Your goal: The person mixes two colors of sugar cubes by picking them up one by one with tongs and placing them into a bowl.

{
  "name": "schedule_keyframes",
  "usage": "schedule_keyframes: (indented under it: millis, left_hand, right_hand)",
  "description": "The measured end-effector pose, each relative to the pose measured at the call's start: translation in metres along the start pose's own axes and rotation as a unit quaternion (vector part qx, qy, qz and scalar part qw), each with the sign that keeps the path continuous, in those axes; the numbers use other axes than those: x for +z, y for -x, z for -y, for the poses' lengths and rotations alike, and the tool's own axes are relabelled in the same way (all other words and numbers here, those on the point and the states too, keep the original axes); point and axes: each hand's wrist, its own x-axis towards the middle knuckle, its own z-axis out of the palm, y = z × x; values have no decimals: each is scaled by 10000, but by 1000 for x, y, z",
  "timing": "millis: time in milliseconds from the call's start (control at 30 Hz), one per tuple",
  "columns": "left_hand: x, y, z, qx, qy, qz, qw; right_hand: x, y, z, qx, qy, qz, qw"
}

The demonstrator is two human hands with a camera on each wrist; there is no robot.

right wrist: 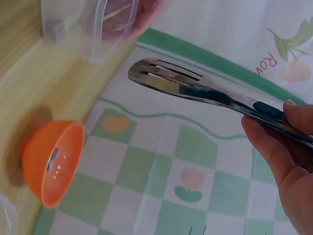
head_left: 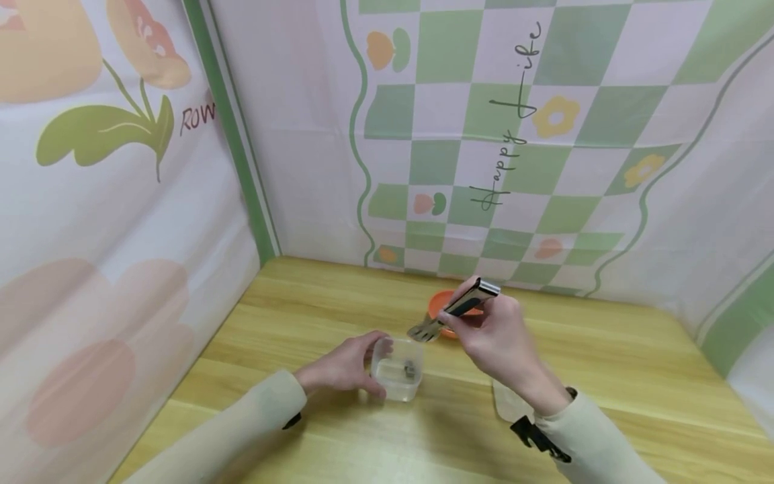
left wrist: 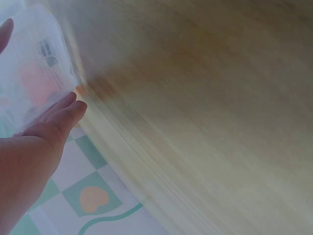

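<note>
My left hand [head_left: 346, 366] grips a clear plastic container [head_left: 382, 386] from its left side, thumb near the front and fingers toward the back. Inside lies a small dark grey piece [head_left: 409, 368]. My right hand [head_left: 497, 339] holds metal tongs [head_left: 464, 300] by their black-and-steel handle. Their slotted heads [right wrist: 159, 73] lie close together, with no object seen between them. In the head view the tongs' tips hover just behind and right of the container. Partly behind the right hand stands an orange bowl [right wrist: 33, 159], with a small grey piece [right wrist: 52, 159] in it.
Under the right forearm, a flat translucent plastic piece [head_left: 509, 403] lies on the wooden table [head_left: 290, 309]. Checkered fabric [head_left: 447, 161] hangs behind the table's back edge, and a floral curtain [head_left: 121, 235] borders the left side.
</note>
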Motion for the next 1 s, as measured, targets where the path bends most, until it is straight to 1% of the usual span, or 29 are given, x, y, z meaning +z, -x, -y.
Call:
schedule_keyframes:
  millis: [67, 167, 300, 467, 600, 867, 1000]
  left_hand:
    - [0, 0, 0, -12, 8, 6, 10000]
    - [-1, 0, -1, -8, 36, 34, 10000]
    - [-2, 1, 0, 5, 34, 52, 10000]
    - [-3, 0, 1, 40, 11, 60, 10000]
    - [-3, 1, 1, 20, -25, 40, 10000]
    - [-3, 2, -1, -39, -162, -2, 9999]
    - [-2, 2, -1, -25, -136, -1, 9999]
  right_hand:
    - [4, 0, 0, -127, -9, 79, 9999]
    - [11, 2, -1, -172, -130, 217, 9995]
    - [20, 5, -3, -81, -215, 468, 9986]
    - [29, 8, -9, -115, -195, 772, 9968]
    - [35, 11, -13, -34, -163, 964, 9952]
    - [41, 12, -23, -72, -22, 981, 9952]
    - [41, 13, -27, -112, 19, 978, 9951]
